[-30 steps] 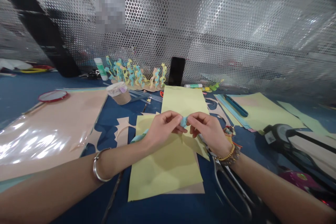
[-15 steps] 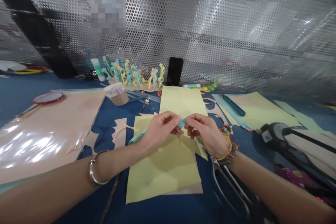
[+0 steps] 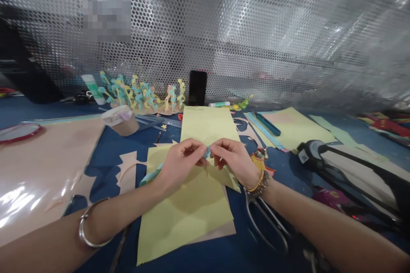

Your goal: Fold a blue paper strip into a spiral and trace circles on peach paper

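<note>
Between my fingertips is a small piece of blue paper (image 3: 208,152), mostly covered by the fingers. My left hand (image 3: 184,160) pinches it from the left, thumb and fingers together. From the other side my right hand (image 3: 235,160) pinches its edge. Both hands hover over yellow paper sheets (image 3: 185,209) lying on the blue table. A light blue-green paper strip (image 3: 150,175) shows beside my left wrist. Metal scissors (image 3: 265,222) rest under and beside my right wrist.
Curly paper cutouts (image 3: 141,94) stand at the back beside a glue stick (image 3: 92,89) and a phone (image 3: 197,88). A covered cup (image 3: 121,121) stands left. Pink scraps (image 3: 128,172) lie nearby. On the right are a blue cutter (image 3: 267,123), paper stacks and a black-handled device (image 3: 320,158).
The camera view has turned to the right, so the scene sits further left. Both hands keep pinching the blue paper, with only slight finger movement.
</note>
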The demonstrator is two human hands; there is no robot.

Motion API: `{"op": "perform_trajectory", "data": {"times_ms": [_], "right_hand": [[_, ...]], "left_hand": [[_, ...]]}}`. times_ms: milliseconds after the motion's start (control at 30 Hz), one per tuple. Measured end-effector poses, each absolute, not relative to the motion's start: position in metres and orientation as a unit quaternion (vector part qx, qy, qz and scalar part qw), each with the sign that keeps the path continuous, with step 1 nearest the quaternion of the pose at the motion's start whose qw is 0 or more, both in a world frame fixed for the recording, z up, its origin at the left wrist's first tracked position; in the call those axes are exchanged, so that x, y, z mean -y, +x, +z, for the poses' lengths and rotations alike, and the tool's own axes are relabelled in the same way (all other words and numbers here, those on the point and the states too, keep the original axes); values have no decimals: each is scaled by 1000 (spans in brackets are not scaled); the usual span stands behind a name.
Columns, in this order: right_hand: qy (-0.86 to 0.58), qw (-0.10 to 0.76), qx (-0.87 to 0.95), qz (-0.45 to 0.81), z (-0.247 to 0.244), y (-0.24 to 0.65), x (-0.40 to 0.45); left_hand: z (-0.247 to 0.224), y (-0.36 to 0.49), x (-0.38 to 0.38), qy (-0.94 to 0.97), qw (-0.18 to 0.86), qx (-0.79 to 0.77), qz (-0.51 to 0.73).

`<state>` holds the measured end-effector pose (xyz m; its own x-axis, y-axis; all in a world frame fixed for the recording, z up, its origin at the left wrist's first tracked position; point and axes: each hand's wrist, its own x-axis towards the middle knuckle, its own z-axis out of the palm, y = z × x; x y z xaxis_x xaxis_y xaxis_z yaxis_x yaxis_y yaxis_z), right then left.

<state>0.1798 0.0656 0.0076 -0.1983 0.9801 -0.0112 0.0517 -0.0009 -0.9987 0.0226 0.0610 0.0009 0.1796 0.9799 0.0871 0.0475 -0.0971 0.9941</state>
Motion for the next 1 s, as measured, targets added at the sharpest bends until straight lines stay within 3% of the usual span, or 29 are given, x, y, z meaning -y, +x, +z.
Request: {"op": "perform_trajectory", "data": {"times_ms": [533,1000], "right_hand": [[-470,431,552,538,6,184,-66],[-470,421,556,541,8,183,-64]], "left_hand": [[-1,22,-59,548,563,-401,472],[-4,22,-61,573,509,-434,474]]}}
